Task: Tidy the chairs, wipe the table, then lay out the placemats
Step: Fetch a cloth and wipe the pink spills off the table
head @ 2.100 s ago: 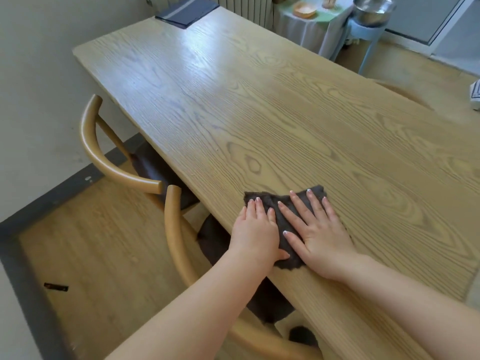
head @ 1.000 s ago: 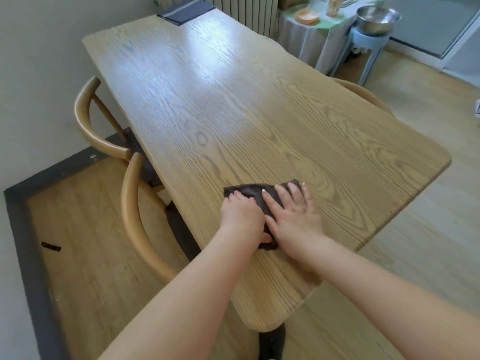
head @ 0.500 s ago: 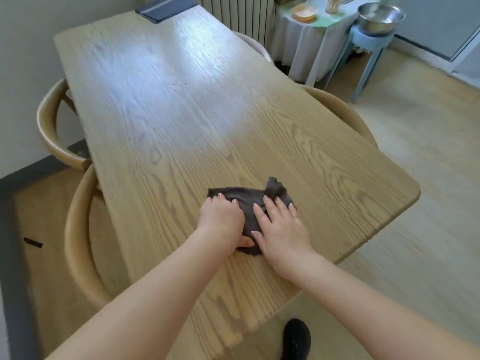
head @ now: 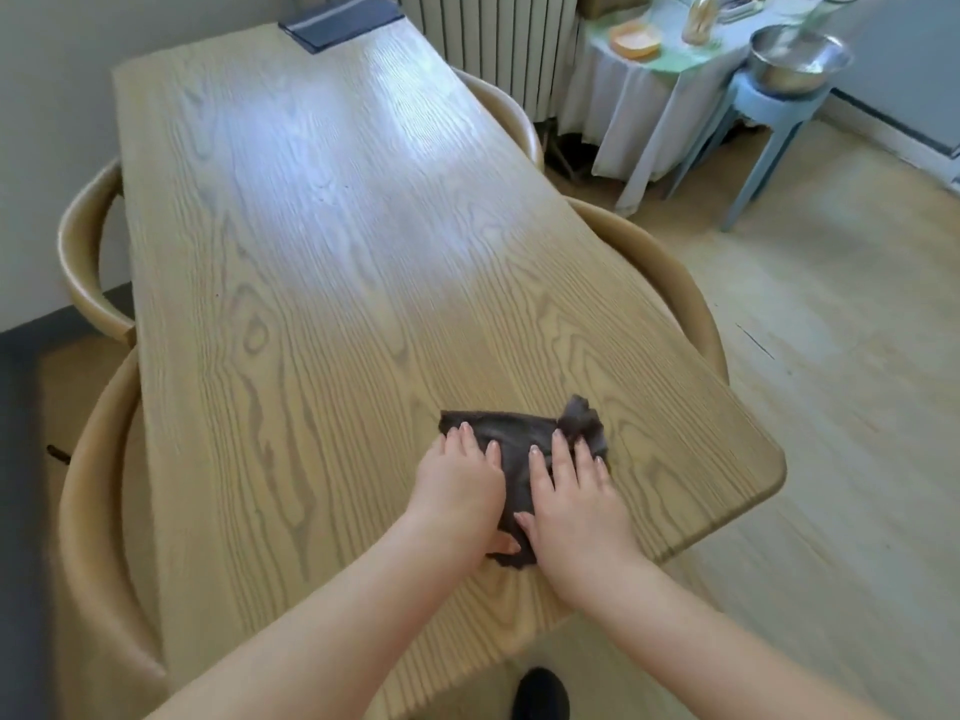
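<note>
Head view: left hand [head: 457, 491], right hand [head: 574, 504] flat on one cloth [head: 511, 439]; four chairs [head: 670, 293].

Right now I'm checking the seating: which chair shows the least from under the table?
The far chair on the right side, by the radiator: only a short curve of its backrest shows; the other three show long arcs.

Bare forearms, no sleeves in view

The left hand [head: 457, 491] and right hand [head: 571, 504] wear no gloves, rings or watch; the fingernails are short with pale tips. A black shoe [head: 540, 696] shows at the bottom edge.
</note>
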